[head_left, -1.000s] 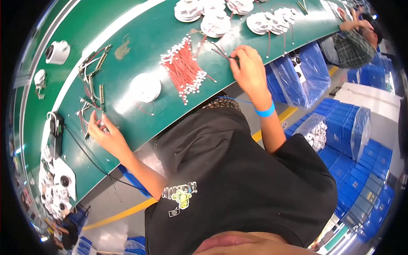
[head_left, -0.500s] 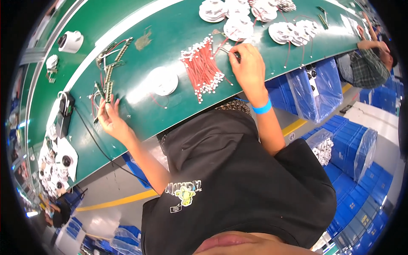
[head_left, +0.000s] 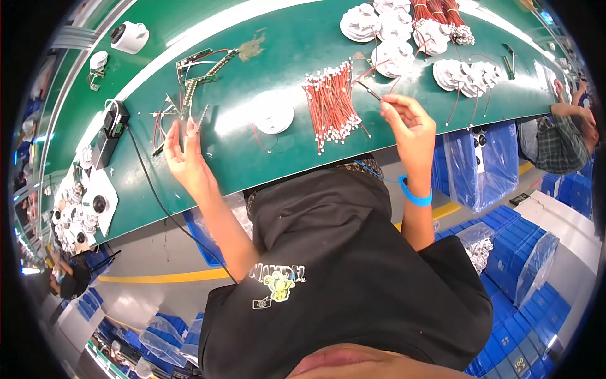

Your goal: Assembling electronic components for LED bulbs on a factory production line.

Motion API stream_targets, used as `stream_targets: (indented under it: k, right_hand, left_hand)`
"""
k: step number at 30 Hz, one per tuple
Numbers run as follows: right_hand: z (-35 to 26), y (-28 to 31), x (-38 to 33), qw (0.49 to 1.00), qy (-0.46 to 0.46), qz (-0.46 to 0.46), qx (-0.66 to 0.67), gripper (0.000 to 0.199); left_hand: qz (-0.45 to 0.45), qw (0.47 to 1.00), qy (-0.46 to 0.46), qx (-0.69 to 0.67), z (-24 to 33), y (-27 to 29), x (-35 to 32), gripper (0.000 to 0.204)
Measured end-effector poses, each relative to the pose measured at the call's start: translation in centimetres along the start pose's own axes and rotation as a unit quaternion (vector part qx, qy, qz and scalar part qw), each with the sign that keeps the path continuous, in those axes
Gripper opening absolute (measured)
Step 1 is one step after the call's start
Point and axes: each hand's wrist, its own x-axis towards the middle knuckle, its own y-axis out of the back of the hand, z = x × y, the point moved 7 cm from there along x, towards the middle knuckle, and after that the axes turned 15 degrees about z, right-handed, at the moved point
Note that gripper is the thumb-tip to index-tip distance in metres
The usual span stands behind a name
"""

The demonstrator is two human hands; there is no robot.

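My left hand (head_left: pixel 187 155) is raised at the left of the green bench, its fingers pinched on a narrow circuit board strip (head_left: pixel 203 116). Just beyond it lie joined circuit board strips (head_left: pixel 191 90) with red and white wires. In my right hand (head_left: pixel 413 126) a slim dark tool (head_left: pixel 370 90), tweezers-like, is gripped between thumb and fingers, pointing up and left. A spread bundle of red wires (head_left: pixel 331 104) with white connectors lies left of that hand. Between the hands sits a round white housing (head_left: pixel 274 114) with a thin red lead.
White round housings (head_left: pixel 392 58) with leads stand at the back, more (head_left: pixel 464 79) to the right. A black power adapter (head_left: pixel 115 120) trails a cable over the bench edge. White camera parts (head_left: pixel 82 208) crowd the left end. A co-worker (head_left: pixel 552 142) is at the far right.
My left hand has lifted a board strip off the joined boards. My right hand has drawn back toward me from the housings, still holding the slim tool. The whole view has shifted.
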Motion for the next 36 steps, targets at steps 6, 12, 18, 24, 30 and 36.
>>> stream_targets:
  k: [6,12,18,24,30,36]
  right_hand:
    - [0.6,-0.4,-0.6,0.987,-0.081,-0.093,0.107,0.019]
    - [-0.7,-1.8,-1.7,0.978,-0.084,-0.127,0.141,0.027]
    - [-3.7,-2.7,-2.7,0.982,0.001,-0.138,0.132,0.026]
    - [-0.6,-2.9,-2.1,0.98,-0.082,-0.123,0.134,0.02]
    - [-0.6,-0.4,-0.4,0.987,0.078,-0.053,-0.13,0.016]
    - [-0.3,-1.2,0.5,0.997,0.053,-0.044,-0.02,0.023]
  left_hand:
    - [-0.108,0.969,-0.159,0.155,2.0,-2.9,-2.4,0.059]
    - [-0.13,0.935,-0.21,0.256,1.4,-2.2,-2.7,0.067]
    - [-0.037,0.952,-0.234,0.195,1.2,-0.1,-1.6,0.043]
    - [0.011,0.962,-0.174,0.21,0.0,2.6,-0.6,0.016]
    - [-0.019,0.971,-0.181,0.157,1.1,0.7,-0.9,0.03]
    - [0.022,0.964,-0.187,0.187,0.5,1.7,-0.6,0.013]
